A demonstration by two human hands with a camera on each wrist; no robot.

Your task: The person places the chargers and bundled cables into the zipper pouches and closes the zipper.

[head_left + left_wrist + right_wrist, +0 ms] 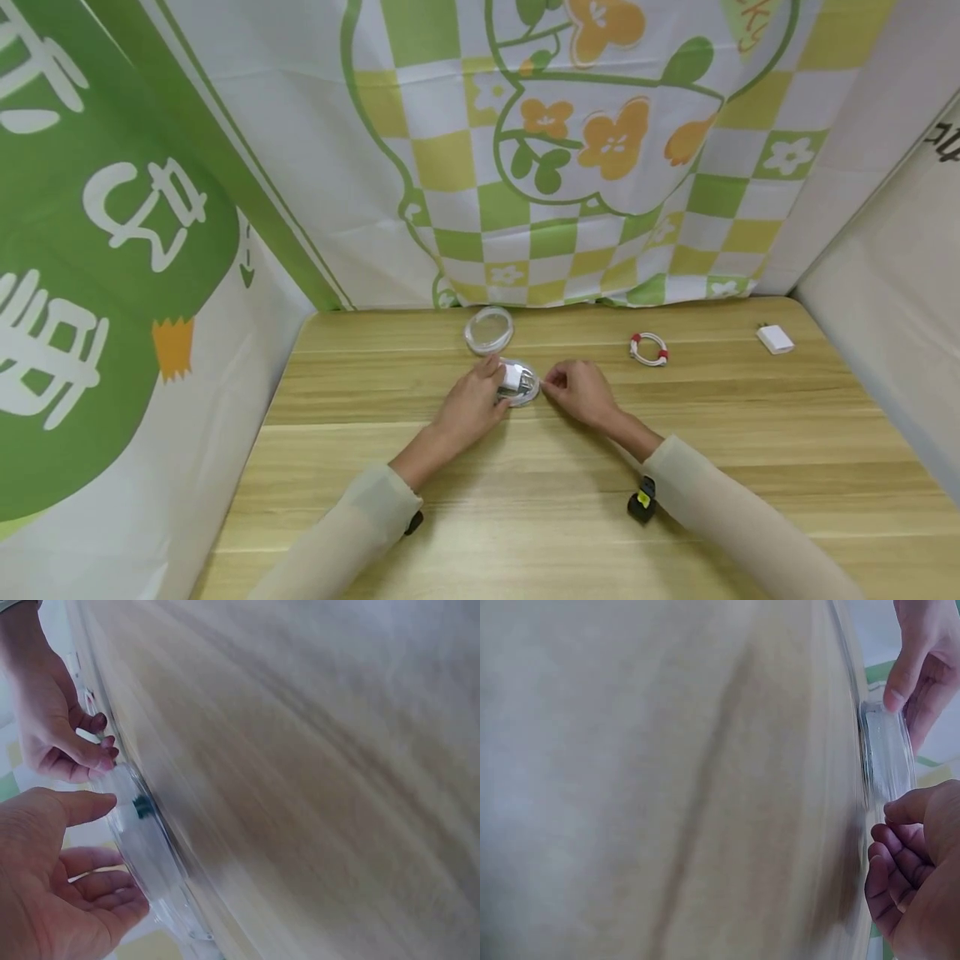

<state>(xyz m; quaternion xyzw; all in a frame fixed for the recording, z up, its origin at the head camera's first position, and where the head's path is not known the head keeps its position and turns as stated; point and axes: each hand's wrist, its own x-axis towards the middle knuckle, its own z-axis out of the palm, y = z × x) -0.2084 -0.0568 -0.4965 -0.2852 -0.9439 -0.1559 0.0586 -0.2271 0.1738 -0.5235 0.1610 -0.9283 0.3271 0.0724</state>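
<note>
Across the wooden table (465, 533), toward the far side and just left of the middle, here's the left hand (472, 396) with thumb and fingers curled around the left side of a clear round case (889, 757), while the right hand (585, 392) has thumb and forefinger close together at its right edge, though whether they pinch anything I cannot tell. That case rests on the wood, looking light, stiff and a touch slippery, so opposite sides of its wall seem the surest hold, and the white block (513, 377) within its rim could slide if tilted.
</note>
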